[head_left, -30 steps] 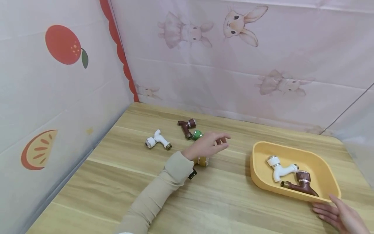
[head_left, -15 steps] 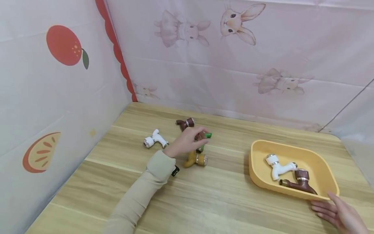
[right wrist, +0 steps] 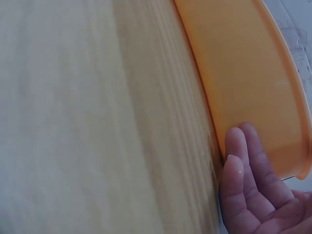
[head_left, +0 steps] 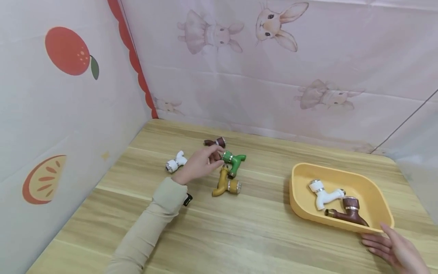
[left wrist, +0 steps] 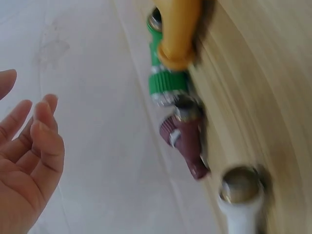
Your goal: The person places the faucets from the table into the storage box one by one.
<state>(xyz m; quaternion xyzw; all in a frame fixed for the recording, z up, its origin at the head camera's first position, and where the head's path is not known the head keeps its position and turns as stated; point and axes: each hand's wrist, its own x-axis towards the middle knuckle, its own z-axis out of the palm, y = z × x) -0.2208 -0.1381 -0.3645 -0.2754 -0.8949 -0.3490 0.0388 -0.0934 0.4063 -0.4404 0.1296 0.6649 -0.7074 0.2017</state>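
My left hand (head_left: pixel 199 163) hovers over the faucets at left, fingers loosely bent, holding nothing. By its fingertips lies a green faucet (head_left: pixel 235 161), with a mustard-yellow faucet (head_left: pixel 224 184) just in front. Behind the hand is a brown faucet (head_left: pixel 219 142), partly hidden; the hand also covers part of a white faucet (head_left: pixel 173 164). In the left wrist view the hand (left wrist: pixel 31 161) is apart from the faucets. My right hand (head_left: pixel 397 245) holds the near right corner of a yellow basin (head_left: pixel 342 170), thumb at the rim and fingers against the outer wall.
Inside the basin lie another white faucet (head_left: pixel 323 195) and another brown faucet (head_left: pixel 350 214). The wood-grain table (head_left: pixel 260 236) meets a rabbit-print cloth (head_left: pixel 219 95) at the back and a fruit-print cloth (head_left: pixel 85 125) on the left.
My left hand has moved left, across the green faucet toward the white one, uncovering the green and mustard-yellow faucets. The right hand stays at the basin's corner.
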